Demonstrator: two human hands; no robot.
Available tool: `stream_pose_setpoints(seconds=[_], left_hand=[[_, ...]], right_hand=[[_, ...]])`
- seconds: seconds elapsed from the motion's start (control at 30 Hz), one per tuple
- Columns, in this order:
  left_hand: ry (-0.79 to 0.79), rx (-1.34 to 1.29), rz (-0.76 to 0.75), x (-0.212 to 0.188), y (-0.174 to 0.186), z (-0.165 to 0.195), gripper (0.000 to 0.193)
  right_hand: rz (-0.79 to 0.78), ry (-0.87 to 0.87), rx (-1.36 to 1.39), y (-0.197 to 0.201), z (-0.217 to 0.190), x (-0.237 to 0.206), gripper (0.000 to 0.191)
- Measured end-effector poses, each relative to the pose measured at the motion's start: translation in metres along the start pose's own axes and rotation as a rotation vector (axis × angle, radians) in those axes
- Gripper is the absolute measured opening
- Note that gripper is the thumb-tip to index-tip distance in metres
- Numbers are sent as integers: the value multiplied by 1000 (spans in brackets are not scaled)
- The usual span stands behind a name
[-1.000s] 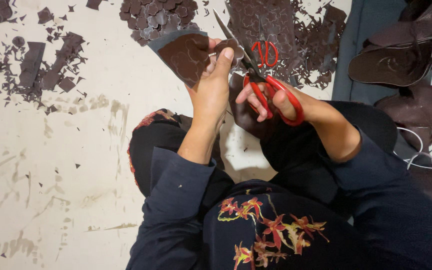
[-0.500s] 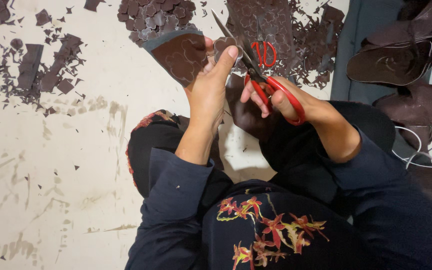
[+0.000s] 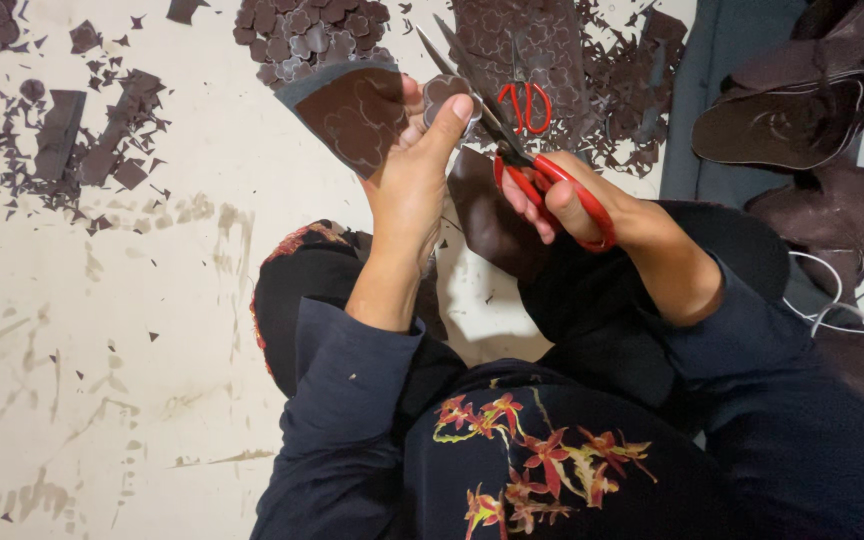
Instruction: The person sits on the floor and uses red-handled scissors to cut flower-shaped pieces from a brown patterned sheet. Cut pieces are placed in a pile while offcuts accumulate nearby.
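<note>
From the head view, the left hand pinched a dark brown leather piece above the pale floor, while the right hand gripped red-handled scissors cutting beside it, near scattered brown scraps.

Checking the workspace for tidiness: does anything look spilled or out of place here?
Yes: dark brown offcuts lie strewn over the pale floor left of the left hand, and a second pair of red scissors rests among scraps.
</note>
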State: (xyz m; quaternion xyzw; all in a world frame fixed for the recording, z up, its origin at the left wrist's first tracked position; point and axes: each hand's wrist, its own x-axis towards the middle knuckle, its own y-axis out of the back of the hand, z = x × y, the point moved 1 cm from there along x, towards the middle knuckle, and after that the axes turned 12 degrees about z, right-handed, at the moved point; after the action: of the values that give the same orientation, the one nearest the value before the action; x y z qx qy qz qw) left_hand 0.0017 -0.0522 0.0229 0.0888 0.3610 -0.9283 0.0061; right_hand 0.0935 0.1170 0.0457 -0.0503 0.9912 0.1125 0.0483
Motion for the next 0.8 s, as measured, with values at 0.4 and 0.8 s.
stream_pose_setpoints(seconds=[0.4, 0.8], left_hand=[[72, -2, 2, -1, 0, 0, 48], [18, 2, -11, -5, -3, 6, 41]], right_hand=[[-104, 47, 146, 1, -12, 0, 112], [38, 68, -9, 2, 1, 3, 106]])
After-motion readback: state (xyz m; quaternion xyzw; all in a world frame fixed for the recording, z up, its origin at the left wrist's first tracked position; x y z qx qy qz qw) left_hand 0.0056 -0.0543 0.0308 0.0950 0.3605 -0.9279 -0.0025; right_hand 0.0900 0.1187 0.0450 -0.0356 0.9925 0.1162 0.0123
